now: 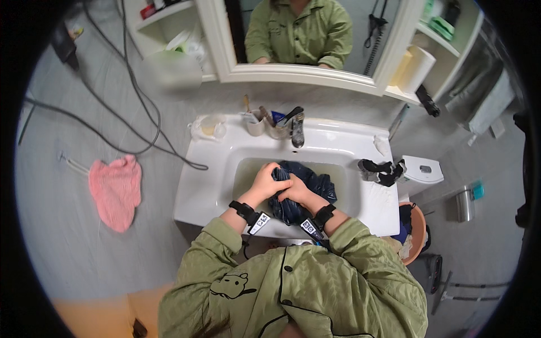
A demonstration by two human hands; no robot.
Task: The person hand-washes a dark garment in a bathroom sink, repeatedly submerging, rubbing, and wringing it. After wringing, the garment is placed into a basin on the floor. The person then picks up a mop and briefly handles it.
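Note:
A dark blue wet cloth garment (302,173) lies bunched in the water of a white washbasin (207,194). My left hand (268,181) is closed on a gathered fold of it near the middle of the basin. Close beside it on the right, my right hand (298,190) grips the same fold, and the hands touch or nearly touch. Part of the cloth hangs below my hands towards the basin's front rim, and another part spreads to the right in the cloudy water. The palms and some fingertips are hidden.
Behind the basin stand a faucet (298,131) and a cup with toothbrushes (255,124). Black and grey wet cloth (382,171) lies on the right rim. A cable (186,160) crosses the left corner. An orange laundry basket (418,232) stands at the right, below a mirror cabinet's (296,76) level.

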